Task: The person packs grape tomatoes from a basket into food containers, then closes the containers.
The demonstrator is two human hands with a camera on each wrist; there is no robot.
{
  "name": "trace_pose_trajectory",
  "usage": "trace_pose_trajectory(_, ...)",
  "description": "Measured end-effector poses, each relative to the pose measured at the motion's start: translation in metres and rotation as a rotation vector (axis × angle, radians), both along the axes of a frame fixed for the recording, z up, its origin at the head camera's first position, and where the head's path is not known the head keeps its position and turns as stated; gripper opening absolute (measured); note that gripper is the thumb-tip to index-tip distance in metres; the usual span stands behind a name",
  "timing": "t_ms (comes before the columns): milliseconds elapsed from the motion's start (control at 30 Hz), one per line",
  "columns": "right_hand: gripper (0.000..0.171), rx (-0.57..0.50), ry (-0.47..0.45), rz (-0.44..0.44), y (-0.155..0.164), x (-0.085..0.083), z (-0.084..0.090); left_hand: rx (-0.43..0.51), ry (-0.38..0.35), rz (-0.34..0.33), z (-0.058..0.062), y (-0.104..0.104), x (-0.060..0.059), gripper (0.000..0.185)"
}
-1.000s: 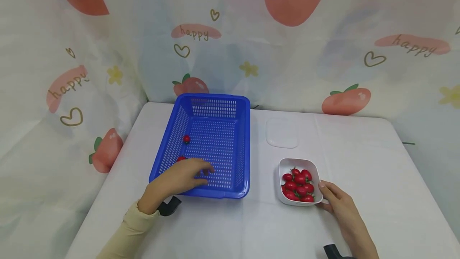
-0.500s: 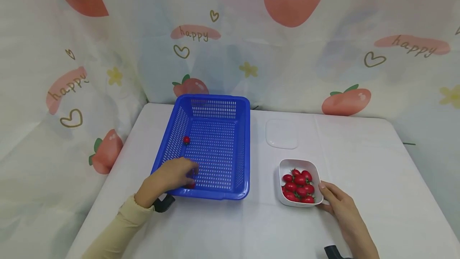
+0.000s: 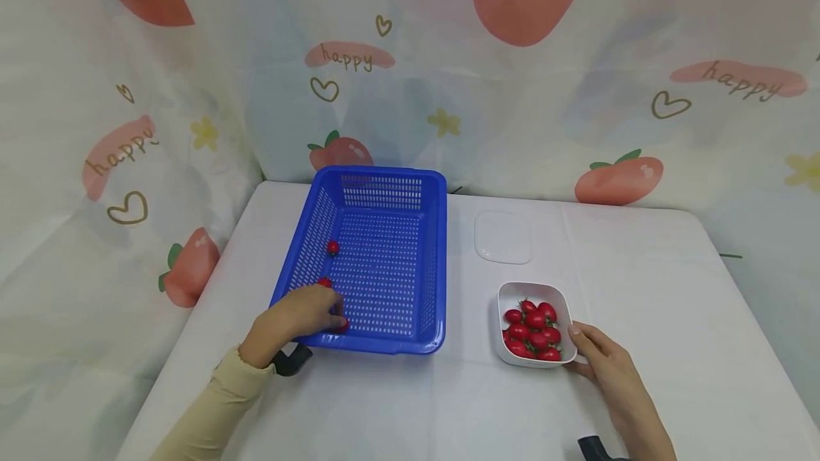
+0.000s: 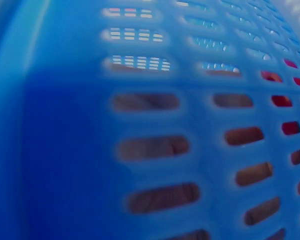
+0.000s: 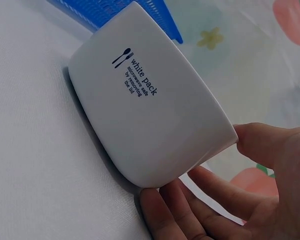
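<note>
A blue slotted basket (image 3: 437, 262) stands left of centre on the white table. My left hand (image 3: 300, 313) reaches over its near left corner with loosely curled fingers, their tips right beside a cherry tomato (image 3: 343, 324) lying on the basket floor. Two more tomatoes (image 3: 324, 282) (image 3: 332, 247) lie along the left wall. The left wrist view is filled by the basket wall (image 4: 90, 150), blurred. My right hand (image 3: 592, 354) holds the near right corner of a white bowl (image 3: 502, 301) full of cherry tomatoes (image 3: 532, 329). Seen from the right wrist, that hand (image 5: 230, 200) cups the bowl (image 5: 150, 115) with curled fingers below and the thumb at its side.
A clear lid (image 3: 502, 237) lies flat behind the bowl. A patterned curtain (image 3: 576, 112) closes the table at the back and both sides. White tabletop (image 3: 640, 269) stretches to the right of the bowl.
My left hand drew back leftward from the middle of the basket's near end to its near left corner. A third tomato now lies by the fingertips. The right hand and bowl stayed put.
</note>
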State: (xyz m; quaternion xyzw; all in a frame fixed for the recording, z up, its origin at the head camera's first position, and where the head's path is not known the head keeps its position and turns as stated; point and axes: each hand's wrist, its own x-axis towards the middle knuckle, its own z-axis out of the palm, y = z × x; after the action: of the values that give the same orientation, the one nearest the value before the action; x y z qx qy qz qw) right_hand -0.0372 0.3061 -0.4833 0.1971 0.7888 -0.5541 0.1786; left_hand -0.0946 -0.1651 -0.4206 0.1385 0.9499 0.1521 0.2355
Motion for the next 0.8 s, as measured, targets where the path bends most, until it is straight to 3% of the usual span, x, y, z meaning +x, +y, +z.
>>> trace_pose_trajectory(167,0.08,-0.008,0.01,0.001,0.0,0.001,0.0,0.07,-0.033,-0.012,-0.004,-0.004,0.0,0.013)
trace_pose_trajectory(500,0.083,-0.004,0.002,0.005,0.001,0.001,-0.001,0.269,-0.115,-0.113,-0.01,-0.016,-0.007,0.017)
trace_pose_trajectory(800,0.083,-0.007,-0.006,0.005,0.0,0.001,0.001,0.357,-0.152,-0.12,-0.009,-0.018,-0.008,0.018)
